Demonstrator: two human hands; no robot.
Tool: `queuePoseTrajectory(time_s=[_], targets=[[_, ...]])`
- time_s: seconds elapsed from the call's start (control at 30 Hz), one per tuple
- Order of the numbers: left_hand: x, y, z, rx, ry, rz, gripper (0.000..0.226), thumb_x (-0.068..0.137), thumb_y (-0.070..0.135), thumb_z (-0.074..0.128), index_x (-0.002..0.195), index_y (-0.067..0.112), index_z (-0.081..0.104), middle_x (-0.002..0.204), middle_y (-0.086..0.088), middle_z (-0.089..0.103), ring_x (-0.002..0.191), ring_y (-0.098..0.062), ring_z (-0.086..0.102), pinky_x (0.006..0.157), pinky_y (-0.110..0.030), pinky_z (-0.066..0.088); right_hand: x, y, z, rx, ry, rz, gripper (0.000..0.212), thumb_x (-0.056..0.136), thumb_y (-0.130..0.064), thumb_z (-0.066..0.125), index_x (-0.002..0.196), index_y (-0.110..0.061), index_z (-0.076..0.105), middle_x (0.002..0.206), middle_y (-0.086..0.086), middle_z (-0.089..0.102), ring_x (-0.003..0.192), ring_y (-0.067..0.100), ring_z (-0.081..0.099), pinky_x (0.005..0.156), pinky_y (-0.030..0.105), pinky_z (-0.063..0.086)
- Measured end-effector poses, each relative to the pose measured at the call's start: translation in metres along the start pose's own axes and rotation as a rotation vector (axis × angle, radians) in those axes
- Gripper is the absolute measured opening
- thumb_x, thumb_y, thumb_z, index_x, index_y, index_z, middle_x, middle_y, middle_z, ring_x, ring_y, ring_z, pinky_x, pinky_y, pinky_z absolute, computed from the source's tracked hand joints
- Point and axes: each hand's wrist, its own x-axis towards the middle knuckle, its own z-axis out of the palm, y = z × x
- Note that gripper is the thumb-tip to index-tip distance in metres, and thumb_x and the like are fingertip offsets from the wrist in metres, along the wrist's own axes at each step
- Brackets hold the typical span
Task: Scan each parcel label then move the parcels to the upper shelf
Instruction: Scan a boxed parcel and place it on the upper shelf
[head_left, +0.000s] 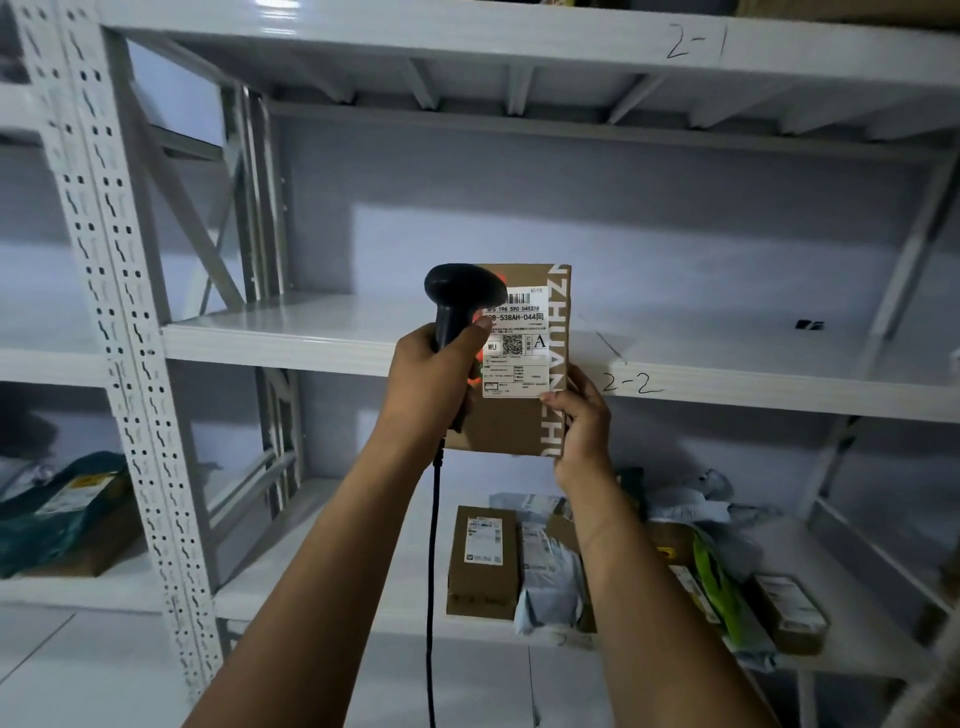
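My right hand (584, 426) grips the lower right corner of a brown cardboard parcel (511, 423), held upright in front of the shelf marked 2-2 (311, 343). Its white label (517, 345) faces me. My left hand (431, 379) holds a black corded barcode scanner (460, 293) by the handle, its head close to the label's upper left. Red scanner light glows on the label's left edge. The shelf marked 2-1 (519, 31) runs above.
Several parcels lie on the lower shelf: a brown box (483, 558), grey mailer bags (550, 577), a green-trimmed bag (717, 582), a small box (789, 610). A teal bag (62, 509) sits on the left rack. A perforated white upright (111, 291) stands left. A small black item (809, 325) lies on shelf 2-2.
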Motion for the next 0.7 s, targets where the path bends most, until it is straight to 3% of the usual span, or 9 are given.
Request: queuePoseTrajectory(time_s=[0.17,0.47,0.7], targets=[[-0.005,0.005,-0.001,0.023,-0.023,0.017,0.029,0.099,0.037,0.064,0.084,0.013,0.059,0.076,-0.01,0.057,0.053,-0.022,0.048,0.053,-0.034,0.043,-0.002,0.005,0.0,-0.005,0.037,0.004,0.05,0.064,-0.014,0.07,0.114,-0.015,0.074,0.107,0.016,0.078,0.096,0.036,0.075,0.083,0.046,0.062],[-0.014,0.012,0.001,0.041,-0.058,0.059,0.03,0.101,0.035,0.063,0.089,0.008,0.059,0.077,-0.013,0.055,0.048,-0.02,0.046,0.045,-0.028,0.041,-0.005,0.002,0.003,-0.038,0.024,-0.014,0.048,0.066,-0.014,0.069,0.113,-0.015,0.075,0.107,0.012,0.079,0.094,0.032,0.076,0.079,0.044,0.063],[-0.019,0.02,-0.001,0.027,-0.055,0.048,0.032,0.099,0.037,0.064,0.09,0.007,0.059,0.076,-0.012,0.055,0.05,-0.023,0.046,0.051,-0.032,0.042,-0.003,0.004,0.004,-0.005,0.027,0.002,0.036,0.083,0.004,0.063,0.106,-0.022,0.076,0.104,0.009,0.08,0.085,0.025,0.077,0.075,0.042,0.062]])
